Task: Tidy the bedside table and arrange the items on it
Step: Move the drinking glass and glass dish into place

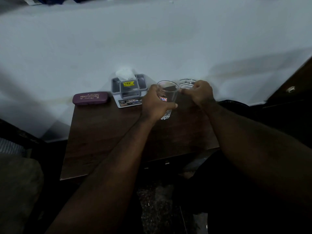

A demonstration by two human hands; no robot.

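Left hand: the left hand was wrapped round the side of the tumbler, fingers curled about its far wall and the thumb lying across the near side, below the small red-bordered label.
Tumbler: clear glass, upright, mouth up and long axis vertical. It stood over the back half of the bedside table. Whether its base rested on the wood or hung just above it could not be told.
Right hand: the right hand was curled tight, with thumb and forefinger meeting at the near rim of the glass dish. Whether they actually pinched that rim could not be told.
Glass dish: low and clear, at the back edge by the wall, behind and to the right of the tumbler, and partly hidden by the right knuckles.
Key relation: the dish lay straight ahead of the right fingertips and just beside the tumbler's rim, so the right hand was the nearer one to it. The left hand was taken up with the tumbler.
Neighbours: the grey organiser, with tissue poking out, stood just left of the left hand. The purple spectacle case lay lengthwise along the back edge at the far left.
Likely step: probably setting the two glass pieces side by side in the back row.
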